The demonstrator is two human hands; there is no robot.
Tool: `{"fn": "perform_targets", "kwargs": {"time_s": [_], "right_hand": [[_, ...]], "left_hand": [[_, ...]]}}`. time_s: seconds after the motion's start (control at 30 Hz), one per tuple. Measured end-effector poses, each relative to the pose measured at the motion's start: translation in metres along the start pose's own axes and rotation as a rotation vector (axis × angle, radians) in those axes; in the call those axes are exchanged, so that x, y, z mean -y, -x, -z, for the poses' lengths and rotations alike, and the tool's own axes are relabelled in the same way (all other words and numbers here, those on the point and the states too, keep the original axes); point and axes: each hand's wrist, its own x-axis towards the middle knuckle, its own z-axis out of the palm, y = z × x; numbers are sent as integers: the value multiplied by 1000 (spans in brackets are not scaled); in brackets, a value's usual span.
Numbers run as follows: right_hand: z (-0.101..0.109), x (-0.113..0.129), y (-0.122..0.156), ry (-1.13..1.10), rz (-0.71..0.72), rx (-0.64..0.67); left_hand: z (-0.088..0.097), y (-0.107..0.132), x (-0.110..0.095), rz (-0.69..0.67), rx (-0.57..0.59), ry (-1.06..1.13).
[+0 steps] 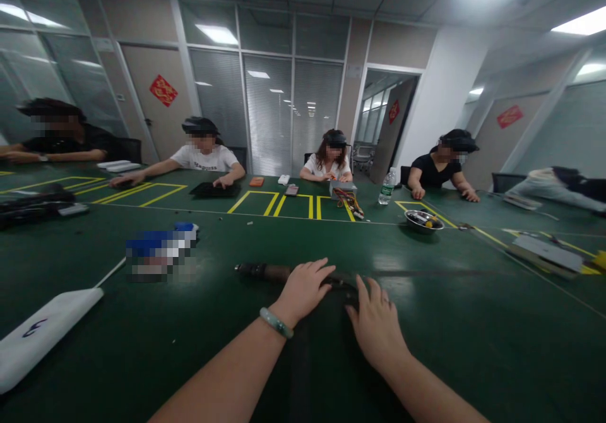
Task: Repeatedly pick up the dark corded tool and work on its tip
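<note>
A long dark tool [274,273] with a brownish grip lies crosswise on the green table, its narrow metal tip toward the left. Over its middle rests my left hand [303,290], wearing a pale green bangle; the fingers are stretched out past the tool and the thumb is apart on the near side. Part of the tool is hidden beneath this hand. My right hand [379,322] lies by the tool's thin, curved right end, fingers spread and fingertips at or touching it. I cannot tell whether either hand presses on the tool.
To the left are a white power strip [52,334] with a cord and a blurred blue-white packet [161,249]. Farther off stand a metal bowl [424,221] of small parts, a water bottle [387,188] and a grey box [343,189] with wires. Several people sit across the table.
</note>
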Motion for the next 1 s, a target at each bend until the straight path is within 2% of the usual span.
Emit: {"fn": "perform_targets", "kwargs": {"time_s": [0.07,0.17,0.27,0.4,0.57,0.83,1.0], "right_hand": [[4,-18,14,53,-25,64],[11,-43,17,-31,49,190],[20,-67,0,-136,126,251],[25,-88,-38,-186,228,290],[18,-83,-68,-240,138,230],[25,-81,-53,-297,211,240],[30,-75,-57,-194,243,217]], "left_hand": [[2,0,-2,-4,14,15],[7,2,-6,-1,30,39],[12,4,-8,-11,51,62],[18,6,-9,-2,88,79],[19,5,-8,5,84,50],[14,3,-6,-52,65,37],[14,3,-5,-62,57,48]]}}
